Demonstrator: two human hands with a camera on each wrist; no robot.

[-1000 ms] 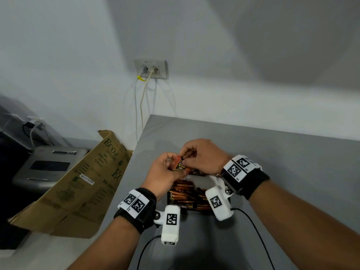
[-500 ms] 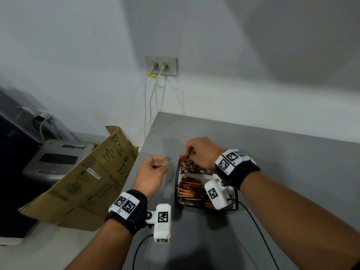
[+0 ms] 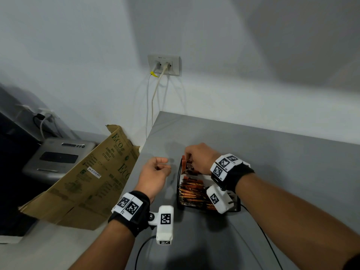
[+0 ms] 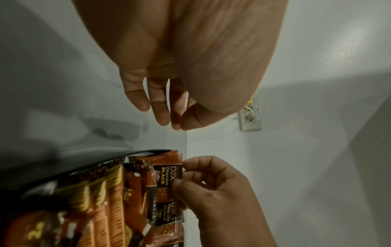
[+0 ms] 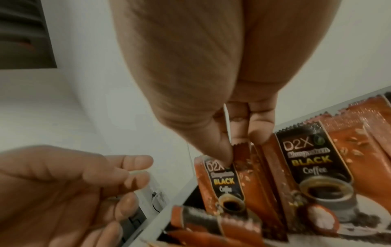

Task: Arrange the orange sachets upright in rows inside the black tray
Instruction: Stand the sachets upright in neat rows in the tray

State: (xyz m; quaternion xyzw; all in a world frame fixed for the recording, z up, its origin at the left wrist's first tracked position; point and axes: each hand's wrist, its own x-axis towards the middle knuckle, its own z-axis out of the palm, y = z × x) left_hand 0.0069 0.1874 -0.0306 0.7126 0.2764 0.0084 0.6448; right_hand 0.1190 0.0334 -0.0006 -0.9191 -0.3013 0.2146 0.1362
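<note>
**Item: orange sachet being stood in black tray**

Landmark: black tray (image 3: pixel 178 191), on the grey table (image 3: pixel 292 172).
- Right hand (image 3: pixel 200 158): over the tray's far end, grip pinching the top edge of one upright orange sachet (image 3: pixel 188 166), apparently to seat it against the row already standing there.
- Left hand (image 3: pixel 153 172): just left of the tray, grip released, fingers loosely curled, holding nothing.
- Loose sachets (image 3: pixel 191 191): lying flat at the tray's near end, not yet stood up.

White walls (image 3: pixel 78 45), wall socket (image 3: pixel 164 65), grey counter (image 3: pixel 272 162)
</note>
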